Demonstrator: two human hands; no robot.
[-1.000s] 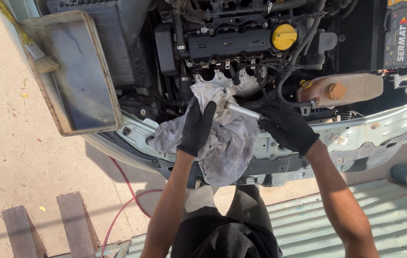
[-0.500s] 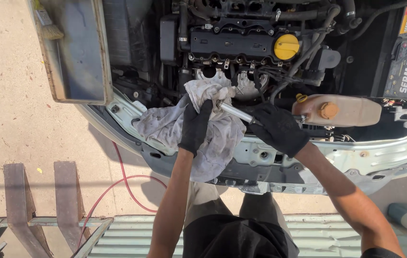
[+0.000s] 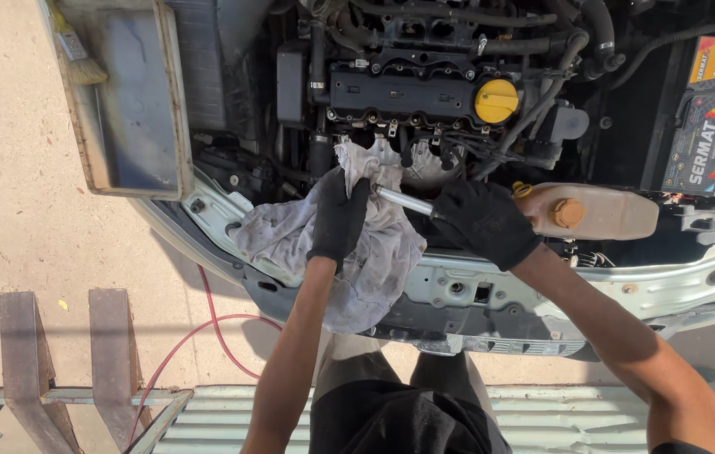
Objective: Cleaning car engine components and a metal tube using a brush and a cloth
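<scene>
- Near edge: corrugated metal sheet [image 3: 231, 416] underfoot, metal frame [image 3: 63, 353] at near left, red hose [image 3: 206, 324] trailing over the sandy ground.
- Grey stained rag [image 3: 374, 252] is draped over the car's front crossmember [image 3: 626, 290], probably to shield the panel and catch drips.
- Left hand [image 3: 336, 217], black-gloved, is closed over the rag's far end, pressing it against the engine's front.
- Right hand [image 3: 483, 223], black-gloved, is wrapped tight round a chrome wrench handle [image 3: 404, 200]; the handle's tip is aimed into the rag-covered spot. The working end is hidden, so what it engages cannot be told.
- Just right of the right hand: beige coolant reservoir [image 3: 601, 214], cap on; fill level not readable.
- Farther: yellow oil filler cap [image 3: 496, 101] seated on the black engine cover [image 3: 399, 92].
- Far right: car battery [image 3: 710, 109] in its bay.
- Far left: shallow metal tray [image 3: 126, 101] propped at the bay's edge, a brush [image 3: 76, 55] lying in it, otherwise seemingly bare.
</scene>
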